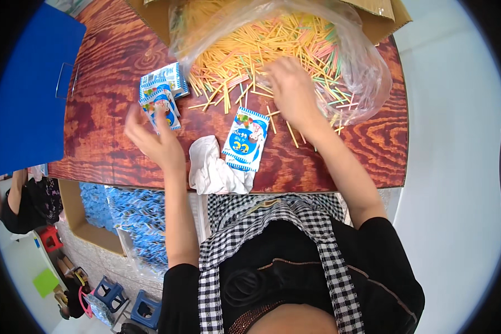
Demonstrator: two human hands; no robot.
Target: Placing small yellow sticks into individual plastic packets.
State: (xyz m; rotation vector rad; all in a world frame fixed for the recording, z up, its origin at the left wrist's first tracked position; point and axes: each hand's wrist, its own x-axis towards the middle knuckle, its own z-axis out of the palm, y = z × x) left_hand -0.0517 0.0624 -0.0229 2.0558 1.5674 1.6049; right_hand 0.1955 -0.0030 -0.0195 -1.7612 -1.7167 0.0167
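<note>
A heap of thin sticks (245, 50), mostly yellow with some pink and green, spills from a clear plastic bag (364, 83) onto the wooden table. At its near edge is my right hand (292, 94), fingers drawn together among the sticks; what they pinch is hidden. My left hand (153, 139) is at a small pile of blue-and-white printed packets (164, 83), thumb and fingers apart and slightly blurred, the thumb over the nearest packet. Between my hands a single blue-and-white packet (246, 139) lies flat, its lower end over a crumpled white cloth (211, 167).
The bag sits in a cardboard box (381, 11) at the far side. A blue panel or bin (33, 89) stands at the left. Below the table edge are boxes of blue packets (136, 217). Blue stools (145, 309) and another person (30, 200) are at the lower left.
</note>
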